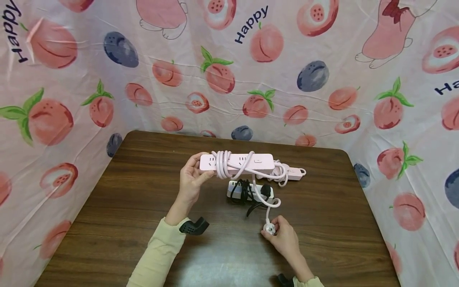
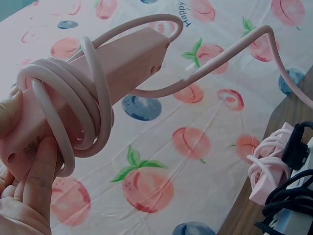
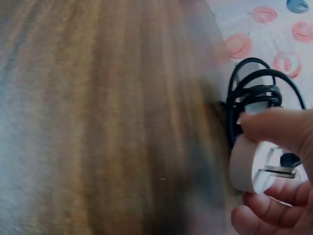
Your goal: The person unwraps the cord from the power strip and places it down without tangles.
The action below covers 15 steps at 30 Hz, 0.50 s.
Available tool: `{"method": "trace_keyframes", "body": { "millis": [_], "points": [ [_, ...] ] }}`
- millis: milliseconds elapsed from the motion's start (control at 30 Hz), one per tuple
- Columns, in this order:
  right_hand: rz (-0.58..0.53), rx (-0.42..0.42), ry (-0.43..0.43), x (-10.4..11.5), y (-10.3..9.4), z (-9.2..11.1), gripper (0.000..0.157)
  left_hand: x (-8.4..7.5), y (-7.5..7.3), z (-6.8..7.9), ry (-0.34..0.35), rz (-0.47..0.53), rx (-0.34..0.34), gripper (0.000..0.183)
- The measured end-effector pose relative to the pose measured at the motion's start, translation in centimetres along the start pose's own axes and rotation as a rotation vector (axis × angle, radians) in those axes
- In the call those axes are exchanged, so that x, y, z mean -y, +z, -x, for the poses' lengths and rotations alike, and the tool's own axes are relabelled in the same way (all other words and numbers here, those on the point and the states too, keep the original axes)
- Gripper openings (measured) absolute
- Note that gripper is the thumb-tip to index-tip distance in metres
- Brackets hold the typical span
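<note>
Centrally, we find a pink power strip point(image 1: 236, 158) lifted off a brown wooden table point(image 1: 143, 199), roughly level across the frame. Our left hand point(image 1: 191, 175) grips its left end, probably because that end is the easiest bare spot beside the pale pink cord point(image 1: 224, 163) looped around the body. The cord's free tail drops toward the lower centre, where our right hand point(image 1: 287, 239) pinches the white plug point(image 1: 269, 228), prongs turned toward the palm; holding it apart seems to stop the tail tangling. Mid-frame, a white power strip point(image 1: 235, 192) bound in black cord point(image 1: 244, 191) lies below; right of centre, a second pink strip point(image 1: 295, 173) wears its own coils, presumably for neatness.
</note>
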State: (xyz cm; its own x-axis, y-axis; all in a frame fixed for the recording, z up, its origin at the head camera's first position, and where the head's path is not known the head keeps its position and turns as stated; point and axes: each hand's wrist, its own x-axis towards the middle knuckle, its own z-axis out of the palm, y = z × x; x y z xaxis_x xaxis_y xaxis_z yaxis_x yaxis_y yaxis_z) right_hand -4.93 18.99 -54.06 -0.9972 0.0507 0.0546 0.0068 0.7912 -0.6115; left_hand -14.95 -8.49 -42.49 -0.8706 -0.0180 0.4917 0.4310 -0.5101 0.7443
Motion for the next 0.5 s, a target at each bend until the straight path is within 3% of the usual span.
{"method": "trace_keyframes", "body": {
  "millis": [500],
  "points": [
    [0.071,-0.040,0.088,-0.9,1.3,0.0,0.035,0.8,0.8,0.8,0.001,-0.015,0.074,0.051]
  ]
}}
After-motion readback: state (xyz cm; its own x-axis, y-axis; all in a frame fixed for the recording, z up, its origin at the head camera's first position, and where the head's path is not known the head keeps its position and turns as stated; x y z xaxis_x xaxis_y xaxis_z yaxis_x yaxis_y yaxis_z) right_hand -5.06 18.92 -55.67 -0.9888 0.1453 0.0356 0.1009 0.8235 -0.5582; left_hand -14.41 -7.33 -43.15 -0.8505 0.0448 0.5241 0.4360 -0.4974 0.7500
